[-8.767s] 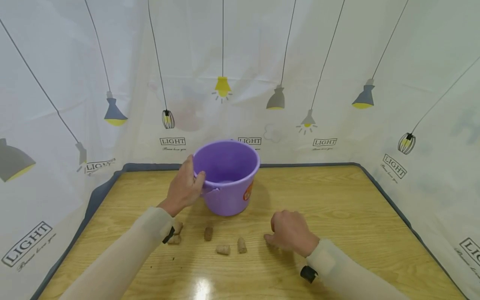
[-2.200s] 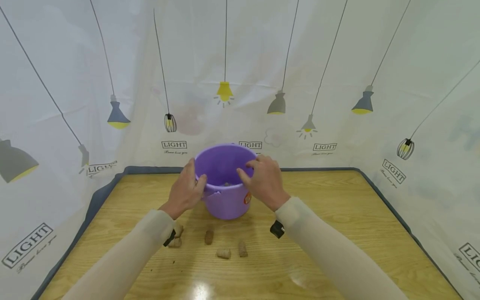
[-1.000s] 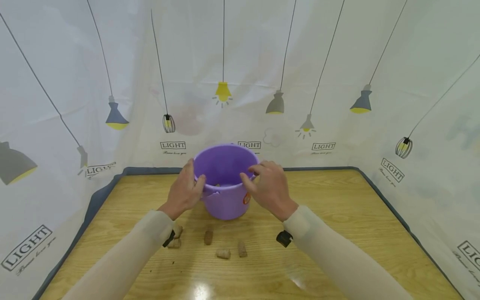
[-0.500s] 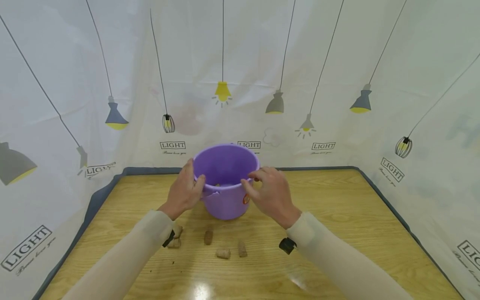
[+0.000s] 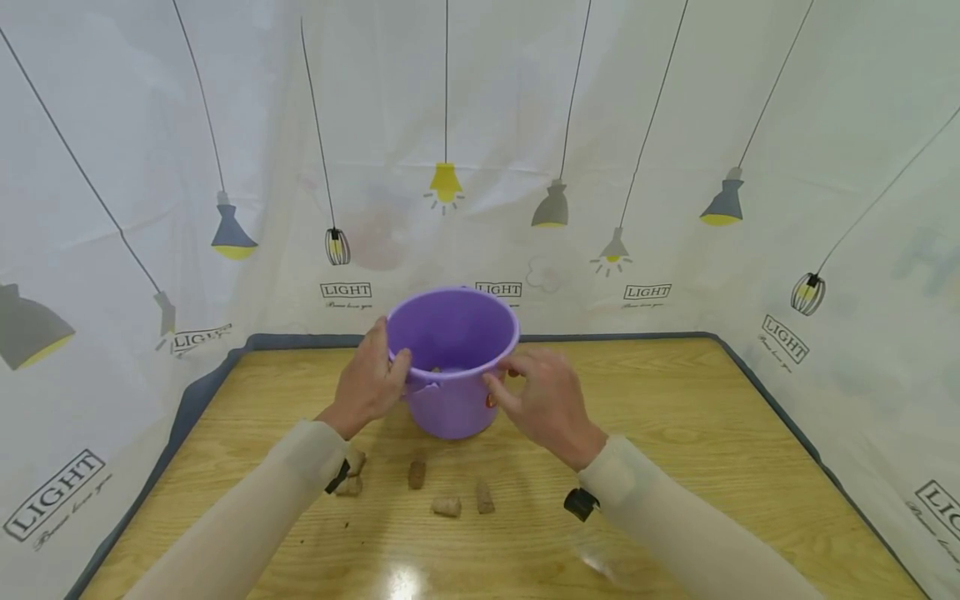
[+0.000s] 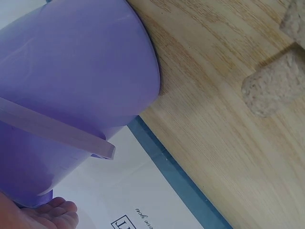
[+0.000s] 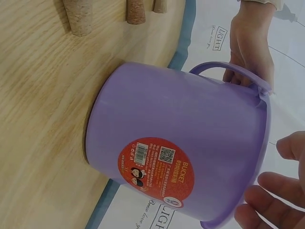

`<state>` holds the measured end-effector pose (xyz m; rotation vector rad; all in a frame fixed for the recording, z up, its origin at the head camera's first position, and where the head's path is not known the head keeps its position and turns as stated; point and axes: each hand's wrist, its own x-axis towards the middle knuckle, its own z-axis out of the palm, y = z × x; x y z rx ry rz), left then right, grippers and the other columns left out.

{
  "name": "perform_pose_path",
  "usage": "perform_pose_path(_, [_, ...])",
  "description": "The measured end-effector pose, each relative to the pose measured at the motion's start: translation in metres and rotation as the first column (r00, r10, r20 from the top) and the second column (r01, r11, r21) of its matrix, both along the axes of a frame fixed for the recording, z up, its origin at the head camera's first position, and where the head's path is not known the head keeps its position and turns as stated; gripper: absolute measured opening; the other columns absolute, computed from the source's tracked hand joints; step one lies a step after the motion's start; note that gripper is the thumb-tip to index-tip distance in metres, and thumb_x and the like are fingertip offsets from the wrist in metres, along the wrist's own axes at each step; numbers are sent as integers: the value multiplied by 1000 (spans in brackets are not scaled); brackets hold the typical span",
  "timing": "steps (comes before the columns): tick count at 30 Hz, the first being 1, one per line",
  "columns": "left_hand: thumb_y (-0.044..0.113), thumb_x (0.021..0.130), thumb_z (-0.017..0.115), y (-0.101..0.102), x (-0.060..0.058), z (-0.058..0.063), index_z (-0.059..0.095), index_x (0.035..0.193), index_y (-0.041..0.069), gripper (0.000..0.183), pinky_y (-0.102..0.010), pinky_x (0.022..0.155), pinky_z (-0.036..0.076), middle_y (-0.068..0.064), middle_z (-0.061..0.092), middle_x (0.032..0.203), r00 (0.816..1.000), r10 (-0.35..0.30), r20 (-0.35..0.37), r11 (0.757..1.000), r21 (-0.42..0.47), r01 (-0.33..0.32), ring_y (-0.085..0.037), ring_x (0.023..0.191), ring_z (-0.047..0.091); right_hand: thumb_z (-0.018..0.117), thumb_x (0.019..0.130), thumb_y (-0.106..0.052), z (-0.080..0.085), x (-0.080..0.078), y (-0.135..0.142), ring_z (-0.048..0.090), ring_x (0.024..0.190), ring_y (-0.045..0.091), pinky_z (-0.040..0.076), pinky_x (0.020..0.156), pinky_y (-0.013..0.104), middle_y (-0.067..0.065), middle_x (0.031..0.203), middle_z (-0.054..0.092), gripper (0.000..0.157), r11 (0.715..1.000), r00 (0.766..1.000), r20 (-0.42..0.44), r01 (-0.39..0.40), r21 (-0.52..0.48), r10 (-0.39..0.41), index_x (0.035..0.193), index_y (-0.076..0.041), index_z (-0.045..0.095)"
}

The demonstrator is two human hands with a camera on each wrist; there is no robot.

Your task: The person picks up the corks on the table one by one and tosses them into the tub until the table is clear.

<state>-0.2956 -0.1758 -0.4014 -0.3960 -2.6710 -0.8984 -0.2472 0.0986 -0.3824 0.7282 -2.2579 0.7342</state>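
right hand (image 5: 551, 404) lowered, bucket (image 5: 450, 408) (corks (image 5: 447, 507) in front)

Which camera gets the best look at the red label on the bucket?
The right wrist view: the red label faces that camera, large, with its print showing. The head view shows only a small piece on the purple bucket, partly covered by the right hand. The left wrist view doesn't show it.

Shows purple on the bucket (image 5: 450, 407), red on its label (image 7: 155, 169), speckled browns on corks (image 5: 447, 507), yellowish woodgrain across the counter (image 5: 675, 400).
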Motion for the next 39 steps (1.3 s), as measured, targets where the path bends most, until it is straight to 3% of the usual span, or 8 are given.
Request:
perform_pose_path(8, [35, 105, 39, -1, -3, -2, 9, 161, -6, 76, -62, 115, 33, -30, 26, 162, 1000, 1, -14, 1000, 3, -1, -47, 143, 36, 82, 87, -27, -6, 2, 3, 64, 78, 15, 46, 70, 34, -6, 84, 75, 10, 1000, 1000, 10, -13, 19, 13, 88, -17, 79])
perform_pose_path(13, [35, 105, 40, 0, -1, -1, 9, 161, -6, 76, -62, 114, 34, -30, 26, 162, 1000, 7, -2, 1000, 0, -7, -47, 143, 36, 84, 85, -29, -11, 3, 5, 64, 79, 16, 47, 71, 35, -5, 86, 74, 17, 999, 999, 32, -25, 40, 24, 93, -15, 79])
perform_pose_path(39, [35, 106, 39, 0, 0, 0, 8, 162, -6, 76, -62, 116, 32, -30, 23, 163, 1000, 3, 14, 1000, 4, -3, -47, 145, 34, 83, 85, -28, -24, 7, 10, 61, 76, 12, 43, 71, 33, -7, 83, 74, 11, 990, 997, 54, -64, 126, 58, 90, -20, 78])
